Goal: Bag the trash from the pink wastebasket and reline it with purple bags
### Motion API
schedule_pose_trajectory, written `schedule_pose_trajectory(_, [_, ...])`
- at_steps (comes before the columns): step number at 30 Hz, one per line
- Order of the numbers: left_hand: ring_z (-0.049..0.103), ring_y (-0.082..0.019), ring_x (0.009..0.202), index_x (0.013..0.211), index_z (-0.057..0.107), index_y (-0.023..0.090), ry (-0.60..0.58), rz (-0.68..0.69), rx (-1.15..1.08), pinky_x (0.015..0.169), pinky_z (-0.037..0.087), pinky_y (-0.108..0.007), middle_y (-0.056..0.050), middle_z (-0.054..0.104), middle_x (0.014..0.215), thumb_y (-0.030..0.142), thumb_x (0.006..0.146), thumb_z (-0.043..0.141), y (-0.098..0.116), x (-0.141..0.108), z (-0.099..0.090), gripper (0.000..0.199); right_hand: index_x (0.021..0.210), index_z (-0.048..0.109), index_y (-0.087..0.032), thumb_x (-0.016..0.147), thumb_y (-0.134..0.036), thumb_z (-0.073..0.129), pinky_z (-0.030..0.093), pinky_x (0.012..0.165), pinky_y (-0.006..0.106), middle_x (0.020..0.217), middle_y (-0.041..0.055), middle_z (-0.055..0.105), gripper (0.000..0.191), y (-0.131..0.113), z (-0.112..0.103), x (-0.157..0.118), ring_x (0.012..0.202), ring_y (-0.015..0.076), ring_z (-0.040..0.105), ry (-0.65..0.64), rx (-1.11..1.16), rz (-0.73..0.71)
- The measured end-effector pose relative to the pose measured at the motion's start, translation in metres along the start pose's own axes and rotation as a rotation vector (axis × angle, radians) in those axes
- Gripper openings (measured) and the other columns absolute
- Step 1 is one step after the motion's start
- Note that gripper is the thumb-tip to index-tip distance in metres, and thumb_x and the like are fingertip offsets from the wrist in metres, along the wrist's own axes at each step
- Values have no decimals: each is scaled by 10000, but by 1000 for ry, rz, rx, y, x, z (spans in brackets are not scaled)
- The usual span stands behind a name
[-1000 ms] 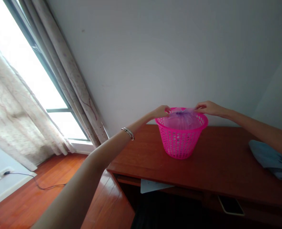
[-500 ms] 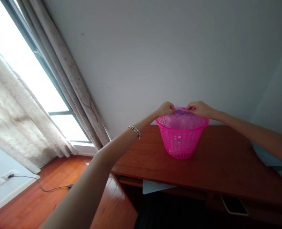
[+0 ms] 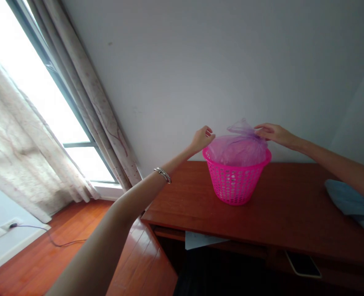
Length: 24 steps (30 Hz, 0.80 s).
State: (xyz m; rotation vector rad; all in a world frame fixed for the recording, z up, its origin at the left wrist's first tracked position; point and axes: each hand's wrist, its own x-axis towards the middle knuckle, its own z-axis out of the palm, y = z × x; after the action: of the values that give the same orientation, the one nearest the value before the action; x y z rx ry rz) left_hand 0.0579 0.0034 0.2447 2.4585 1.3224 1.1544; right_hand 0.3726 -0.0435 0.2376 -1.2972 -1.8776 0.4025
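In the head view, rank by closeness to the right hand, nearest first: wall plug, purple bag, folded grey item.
1. Purple bag: at the right hand, partly in the pink basket.
2. Folded grey item: right end of the desk.
3. Wall plug: far left, low.

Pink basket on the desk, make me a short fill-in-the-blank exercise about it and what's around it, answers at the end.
The basket on the desk is coloured ____.
The silvery bracelet is worn on the ____ arm.
The hand at the see-through bag's gathered neck is the ____ one.

Missing words: pink; left; right.
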Motion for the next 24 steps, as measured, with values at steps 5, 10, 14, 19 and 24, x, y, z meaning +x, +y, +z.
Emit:
schedule_pose_trajectory(5, [515, -329, 1155, 1229, 544, 133, -120, 283, 377, 974, 392, -497, -182, 583, 1234, 390, 718, 688, 29, -11, 20, 589, 876, 698, -156, 709, -417, 647, 475, 841, 383, 936, 97, 685, 314, -24, 14, 2, 890, 258, 616, -102, -405, -219])
schedule_pose_trajectory(10, [644, -264, 829, 812, 707, 99, -242, 24, 364, 778, 480, -388, -142, 694, 808, 157, 735, 544, 2, 16, -6, 190, 867, 714, -179, 758, -363, 636, 489, 886, 380, 940, 60, 693, 228, -33, -2, -7, 903, 222, 630, 63, 15, -81])
schedule_pose_trajectory(14, [639, -195, 665, 709, 686, 78, -168, -227, 91, 663, 494, -311, -99, 665, 644, 123, 707, 574, -28, 38, -49, 121, 814, 707, -167, 757, -281, 685, 497, 933, 397, 978, 80, 677, 129, -32, -25, -17, 973, 211, 621, 178, 572, 37])
schedule_pose_trajectory(19, [622, -144, 616, 720, 639, 49, -90, -385, -119, 693, 517, -336, -90, 675, 681, 90, 773, 516, -53, 40, -91, 141, 819, 709, -147, 821, -203, 570, 468, 960, 413, 972, 120, 683, 150, -28, -48, -21, 998, 223, 626, 214, 816, 115])
schedule_pose_trajectory(24, [600, -149, 889, 1034, 637, 62, 204, -126, 35, 873, 465, -315, -105, 692, 1012, 88, 803, 498, -38, 31, -92, 272, 831, 699, -150, 852, -312, 499, 449, 967, 415, 927, 121, 700, 258, -40, -51, -15, 997, 236, 640, 253, 945, 138])
